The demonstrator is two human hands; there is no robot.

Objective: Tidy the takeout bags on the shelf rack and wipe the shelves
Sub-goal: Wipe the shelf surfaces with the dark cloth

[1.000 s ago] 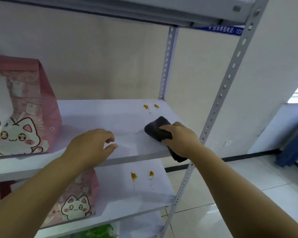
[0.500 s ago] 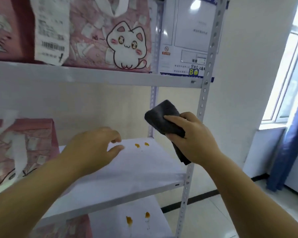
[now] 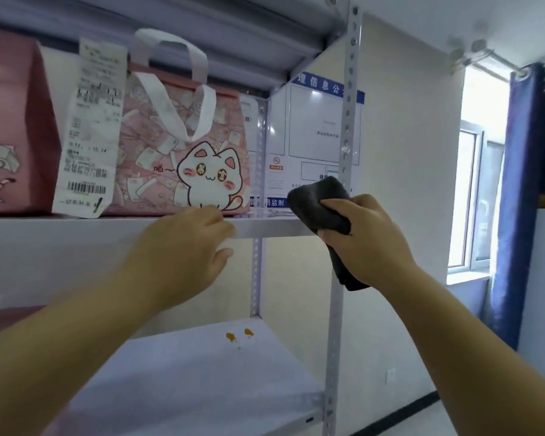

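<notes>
A pink takeout bag [image 3: 177,146] with a white cat print and white handles stands on the upper shelf [image 3: 107,229]. A long receipt [image 3: 88,133] hangs over its left side. A second pink bag [image 3: 13,127] stands further left. My left hand [image 3: 186,247] is at the shelf's front edge just below the cat bag, fingers curled and holding nothing. My right hand [image 3: 368,240] grips a dark grey cloth [image 3: 321,202] at the right end of that shelf, beside the perforated post [image 3: 346,121]. Orange stains [image 3: 238,335] mark the shelf below [image 3: 202,379].
A white and blue notice board [image 3: 315,133] hangs on the wall behind the rack. A window [image 3: 475,196] and a dark blue curtain [image 3: 513,199] are at the right. Another pink bag's top [image 3: 10,319] shows at the lower left.
The view has tilted up from the stained middle shelf to the upper shelf. Both hands have risen, the right one carrying the cloth to the upper shelf's right end.
</notes>
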